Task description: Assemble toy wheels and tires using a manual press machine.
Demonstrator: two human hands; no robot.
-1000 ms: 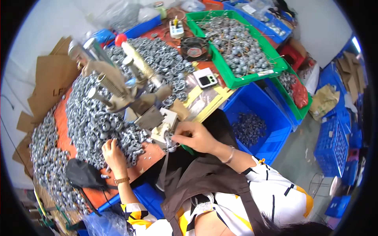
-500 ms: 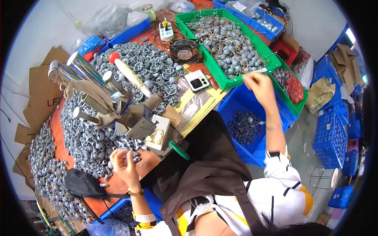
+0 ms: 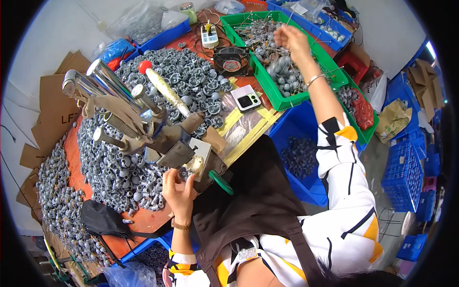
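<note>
My left hand (image 3: 179, 193) is at the bench edge beside a hand press (image 3: 162, 138). Its thumb and fingers pinch a small grey plastic part (image 3: 183, 173) close to the pale block (image 3: 196, 165) under the press. My right hand (image 3: 294, 44) reaches over a green tray (image 3: 286, 102) filled with grey balls on thin wires (image 3: 282, 71). Its fingers are curled together and slightly blurred; what they hold, if anything, is too small to make out. The press has a red-knobbed lever (image 3: 165, 91).
Grey plastic parts (image 3: 186, 71) heap around the press on the red bench. A small fan (image 3: 231, 62), a power strip (image 3: 209, 37) and a white device with a dark screen (image 3: 246, 99) stand beyond. Under the green tray is a blue bin (image 3: 313, 189). A black bag (image 3: 103, 219) lies left.
My right hand has moved from the green tray's near edge to above its far part. My left hand has moved right, from the heap to the press block.
</note>
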